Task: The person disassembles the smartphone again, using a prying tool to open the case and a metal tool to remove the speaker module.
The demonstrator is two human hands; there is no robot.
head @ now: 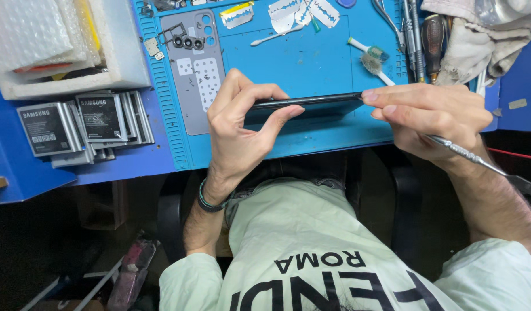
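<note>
Two hands hold a thin dark phone (pixel 308 101) edge-on above the blue work mat (pixel 311 57), so its narrow side faces up for close inspection. The left hand (pixel 239 124) pinches one end between thumb and fingers, its grip closed on the phone to steady it. The right hand (pixel 429 112) presses fingertips on the other end while its grip is also wrapped round a slim metal tool (pixel 467 152) that trails back over the wrist. A grey back cover (pixel 193 75) lies flat on the mat just beyond, and spare batteries (pixel 81 124) sit stacked at the table's left, well apart.
</note>
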